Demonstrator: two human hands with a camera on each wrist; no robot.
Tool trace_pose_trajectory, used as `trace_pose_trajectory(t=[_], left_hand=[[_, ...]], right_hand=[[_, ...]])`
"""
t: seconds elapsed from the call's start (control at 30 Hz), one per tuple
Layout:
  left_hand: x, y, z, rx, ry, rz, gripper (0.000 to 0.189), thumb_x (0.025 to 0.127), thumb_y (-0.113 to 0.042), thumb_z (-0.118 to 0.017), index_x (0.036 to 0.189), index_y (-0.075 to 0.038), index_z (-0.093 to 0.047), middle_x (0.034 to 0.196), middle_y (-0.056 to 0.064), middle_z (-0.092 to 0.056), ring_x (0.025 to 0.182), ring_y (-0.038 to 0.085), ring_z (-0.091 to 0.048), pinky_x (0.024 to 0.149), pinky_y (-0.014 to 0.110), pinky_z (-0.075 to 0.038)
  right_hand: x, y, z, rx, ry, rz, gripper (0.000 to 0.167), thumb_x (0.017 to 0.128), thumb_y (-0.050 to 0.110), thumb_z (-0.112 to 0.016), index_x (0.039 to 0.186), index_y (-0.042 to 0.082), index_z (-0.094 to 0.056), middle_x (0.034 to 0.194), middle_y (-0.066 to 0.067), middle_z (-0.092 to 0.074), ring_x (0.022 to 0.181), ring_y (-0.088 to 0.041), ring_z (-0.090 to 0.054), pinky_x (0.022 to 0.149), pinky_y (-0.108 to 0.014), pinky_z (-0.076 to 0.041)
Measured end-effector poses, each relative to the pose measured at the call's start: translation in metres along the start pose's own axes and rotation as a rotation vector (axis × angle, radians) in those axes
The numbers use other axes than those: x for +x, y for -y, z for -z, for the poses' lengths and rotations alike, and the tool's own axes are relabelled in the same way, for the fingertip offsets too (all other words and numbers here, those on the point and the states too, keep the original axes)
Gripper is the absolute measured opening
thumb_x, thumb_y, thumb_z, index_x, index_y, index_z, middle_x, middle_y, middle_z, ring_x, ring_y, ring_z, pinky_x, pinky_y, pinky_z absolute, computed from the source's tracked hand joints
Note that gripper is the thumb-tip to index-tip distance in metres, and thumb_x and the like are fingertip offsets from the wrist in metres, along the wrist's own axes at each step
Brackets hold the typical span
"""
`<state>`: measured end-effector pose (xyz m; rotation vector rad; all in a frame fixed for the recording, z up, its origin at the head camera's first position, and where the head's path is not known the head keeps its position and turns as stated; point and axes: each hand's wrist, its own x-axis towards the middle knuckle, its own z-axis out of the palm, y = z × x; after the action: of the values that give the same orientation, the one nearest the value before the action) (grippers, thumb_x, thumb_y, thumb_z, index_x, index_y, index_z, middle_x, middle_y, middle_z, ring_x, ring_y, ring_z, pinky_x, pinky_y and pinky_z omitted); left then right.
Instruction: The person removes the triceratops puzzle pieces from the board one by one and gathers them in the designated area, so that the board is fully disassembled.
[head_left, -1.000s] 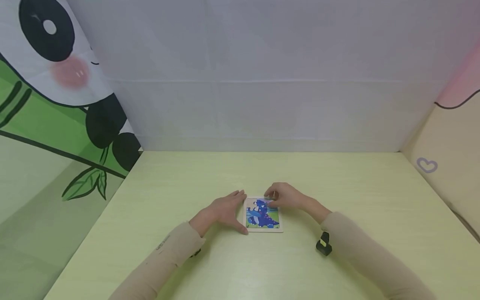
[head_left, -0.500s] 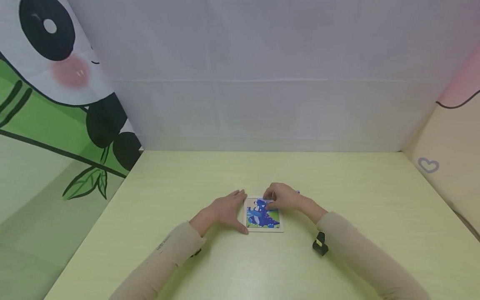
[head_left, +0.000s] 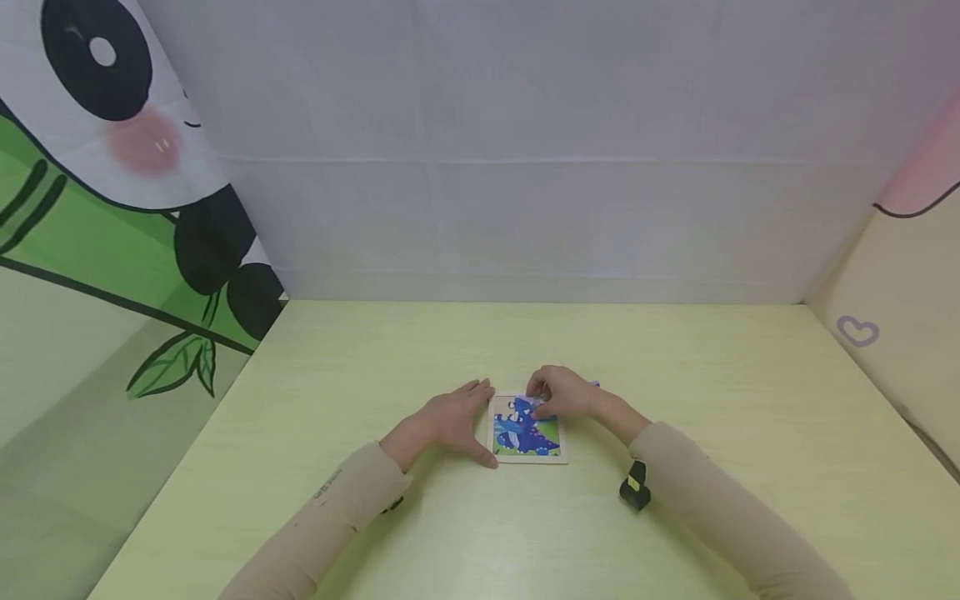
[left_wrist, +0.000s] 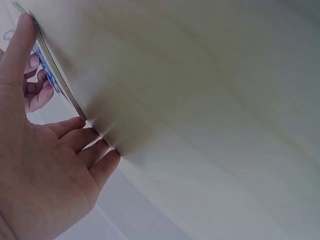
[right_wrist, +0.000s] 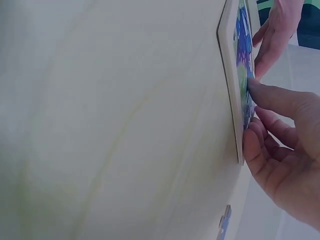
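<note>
The puzzle (head_left: pixel 527 437) lies below the centre of the frame, with wide table (head_left: pixel 375 358) around its edges. The left hand (head_left: pixel 453 421) rests along its left edge, grip released; whether the right hand (head_left: pixel 566 393), touching its upper right, grasps anything, I cannot tell.

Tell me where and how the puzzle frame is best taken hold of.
Probably take the puzzle frame by its left and right outer edges, pinching inward from above: it lies flat on the table, seemingly leaving little room beneath, while its straight, opposite sides offer faces to press.
</note>
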<state>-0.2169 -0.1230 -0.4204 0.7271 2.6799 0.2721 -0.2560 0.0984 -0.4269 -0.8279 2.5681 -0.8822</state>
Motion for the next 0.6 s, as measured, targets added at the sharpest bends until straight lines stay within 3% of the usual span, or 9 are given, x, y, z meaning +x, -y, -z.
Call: trace_pose_trajectory(t=[0.4,0.6], left_hand=[[0.0004,-0.0004,0.0001,-0.002,0.001,0.008,0.113,0.059,-0.063,-0.073,0.144,-0.007,-0.022,0.150,0.008,-0.018,0.138,0.025,-0.014,0.108,0.043,-0.024],[0.0012,-0.0001,0.0001,-0.001,0.006,0.015,0.113,0.059,-0.063,-0.073,0.144,-0.007,-0.023,0.150,0.008,-0.018,0.138,0.025,-0.014,0.108,0.043,-0.025]], right_hand=[[-0.0019,0.0017,-0.0010,0.029,-0.012,-0.027,0.029,0.073,0.006,-0.074,0.099,0.002,-0.062,0.088,-0.001,-0.059,0.077,-0.012,-0.053,0.072,-0.023,-0.048],[-0.0038,0.0020,-0.0006,0.053,-0.008,0.022,0.026,0.075,0.004,-0.072,0.098,0.002,-0.059,0.086,-0.004,-0.056,0.075,-0.014,-0.050,0.068,-0.024,-0.046]])
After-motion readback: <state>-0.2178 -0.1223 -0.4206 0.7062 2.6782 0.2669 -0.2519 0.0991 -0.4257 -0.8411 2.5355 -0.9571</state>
